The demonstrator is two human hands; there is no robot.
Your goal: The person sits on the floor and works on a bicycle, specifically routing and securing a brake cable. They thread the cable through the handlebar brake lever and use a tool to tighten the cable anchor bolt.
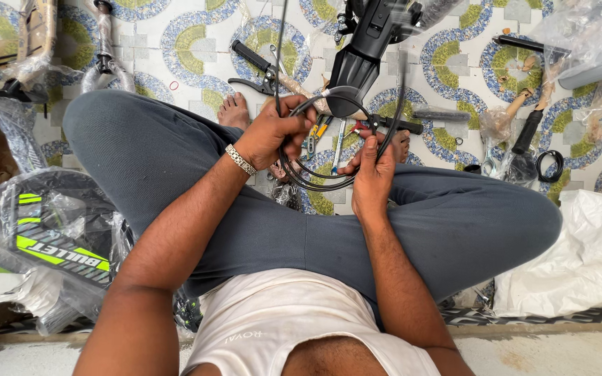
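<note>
black cable loops sideways between both hands; left hand and right hand each grip it.

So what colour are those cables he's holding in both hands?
Black: the coiled cables loop between both hands, seen best in the head view.

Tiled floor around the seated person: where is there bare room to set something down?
Bare tile lies between the wrapped parts at upper left and the pliers. It is crowded between the knees, where both hands hold black cables over scattered tools.
</note>
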